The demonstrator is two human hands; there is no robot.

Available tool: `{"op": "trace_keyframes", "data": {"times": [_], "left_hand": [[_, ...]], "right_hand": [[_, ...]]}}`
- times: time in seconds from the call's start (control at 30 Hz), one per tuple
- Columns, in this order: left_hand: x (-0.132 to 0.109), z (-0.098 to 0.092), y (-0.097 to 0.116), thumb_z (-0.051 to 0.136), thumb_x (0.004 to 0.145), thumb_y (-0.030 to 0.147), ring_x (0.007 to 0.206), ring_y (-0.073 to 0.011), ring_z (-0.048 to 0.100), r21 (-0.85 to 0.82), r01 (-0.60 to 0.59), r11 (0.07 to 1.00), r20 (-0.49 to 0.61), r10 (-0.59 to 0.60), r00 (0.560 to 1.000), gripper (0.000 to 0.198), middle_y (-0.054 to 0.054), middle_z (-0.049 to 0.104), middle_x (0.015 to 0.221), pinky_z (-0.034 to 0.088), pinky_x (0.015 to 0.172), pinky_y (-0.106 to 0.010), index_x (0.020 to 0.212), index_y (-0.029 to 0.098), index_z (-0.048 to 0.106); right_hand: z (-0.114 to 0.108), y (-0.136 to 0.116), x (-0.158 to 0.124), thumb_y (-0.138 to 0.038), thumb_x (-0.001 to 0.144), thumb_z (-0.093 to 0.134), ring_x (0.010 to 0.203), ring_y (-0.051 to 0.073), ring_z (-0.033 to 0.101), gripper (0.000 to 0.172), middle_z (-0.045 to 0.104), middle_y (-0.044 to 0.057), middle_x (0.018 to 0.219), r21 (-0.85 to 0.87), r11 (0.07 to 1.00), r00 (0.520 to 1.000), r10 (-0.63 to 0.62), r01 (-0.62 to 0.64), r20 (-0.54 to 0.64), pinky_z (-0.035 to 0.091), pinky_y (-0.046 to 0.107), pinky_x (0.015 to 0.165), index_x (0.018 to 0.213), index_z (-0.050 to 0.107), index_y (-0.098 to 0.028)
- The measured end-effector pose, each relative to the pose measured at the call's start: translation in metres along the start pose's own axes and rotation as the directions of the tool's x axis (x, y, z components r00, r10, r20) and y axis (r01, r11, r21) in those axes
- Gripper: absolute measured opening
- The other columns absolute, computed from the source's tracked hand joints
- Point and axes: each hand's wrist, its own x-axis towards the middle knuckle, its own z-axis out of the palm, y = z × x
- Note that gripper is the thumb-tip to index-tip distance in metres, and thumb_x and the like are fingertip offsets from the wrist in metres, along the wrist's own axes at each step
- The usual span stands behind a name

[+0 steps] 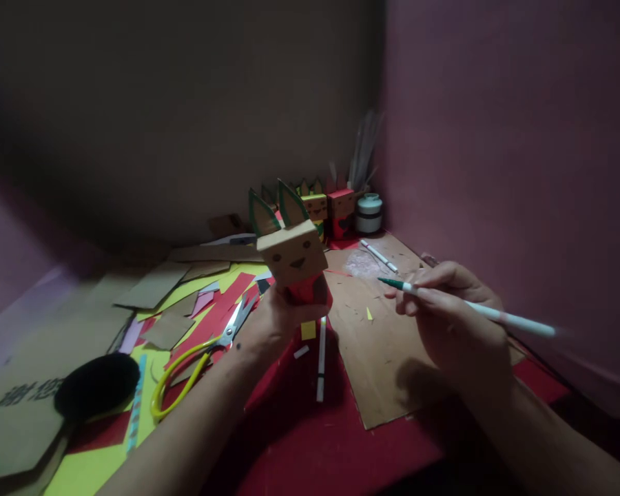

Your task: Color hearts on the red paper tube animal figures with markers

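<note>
My left hand (284, 318) is wrapped round the red lower part of a cardboard bunny figure (292, 253), lifted above the table. Its box head has two dark eyes, a dark nose and two upright ears edged in green. Between the fingers of my right hand (455, 313) is a white marker (483, 311), its green tip pointing left towards the figure but apart from it. Yellow-handled scissors (207, 358) lie partly open beside my left forearm. A white marker (321, 362) rests on the red surface below the figure.
More box figures (339, 207) and a pale jar (368, 212) stand at the back. A cardboard sheet (372, 372) lies at right with another white marker (379, 255) on it. Paper scraps (168, 329) and a black oval object (98, 384) cover the left side.
</note>
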Motion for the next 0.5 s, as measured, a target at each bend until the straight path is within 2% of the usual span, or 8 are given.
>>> {"op": "trace_keyframes", "data": {"times": [0.1,0.2,0.33,0.5], "left_hand": [[0.024,0.017,-0.005,0.088,0.051,0.013,0.071,-0.0179,0.060,0.052,0.020,0.998,0.065,-0.023,0.998,0.037,0.000,0.067,0.074,0.048,0.067,-0.030,0.082,0.017,0.069],[0.044,0.032,-0.017,0.090,0.048,0.013,0.079,-0.0204,0.061,0.111,0.013,0.994,0.077,-0.022,0.997,0.042,-0.002,0.068,0.081,0.049,0.074,-0.033,0.083,0.017,0.066],[0.064,0.040,-0.033,0.090,0.048,0.018,0.089,-0.0245,0.062,0.173,0.000,0.985,0.073,-0.012,0.997,0.048,-0.003,0.068,0.086,0.050,0.081,-0.036,0.088,0.017,0.065],[0.069,0.037,-0.041,0.089,0.051,0.021,0.090,-0.0264,0.064,0.249,0.012,0.968,0.104,-0.040,0.994,0.040,-0.005,0.069,0.086,0.052,0.083,-0.040,0.083,0.016,0.066]], "right_hand": [[-0.018,0.011,-0.002,-0.020,0.074,0.076,0.058,0.012,0.066,0.003,0.067,-0.003,0.054,0.088,0.985,0.980,0.161,-0.151,-0.120,0.059,0.028,0.076,0.075,0.074,-0.022],[-0.027,0.018,-0.005,-0.019,0.068,0.078,0.051,0.010,0.062,0.009,0.065,-0.005,0.054,0.199,0.940,0.935,0.310,-0.276,-0.171,0.058,0.026,0.069,0.075,0.072,-0.020],[-0.026,0.019,-0.007,-0.021,0.064,0.080,0.050,0.010,0.062,0.011,0.064,-0.004,0.049,0.265,0.897,0.902,0.403,-0.355,-0.154,0.057,0.025,0.067,0.068,0.070,-0.019],[-0.023,0.015,-0.008,-0.022,0.061,0.082,0.046,0.009,0.059,0.011,0.064,-0.004,0.046,0.318,0.855,0.879,0.464,-0.410,-0.112,0.056,0.024,0.064,0.067,0.073,-0.019]]}}
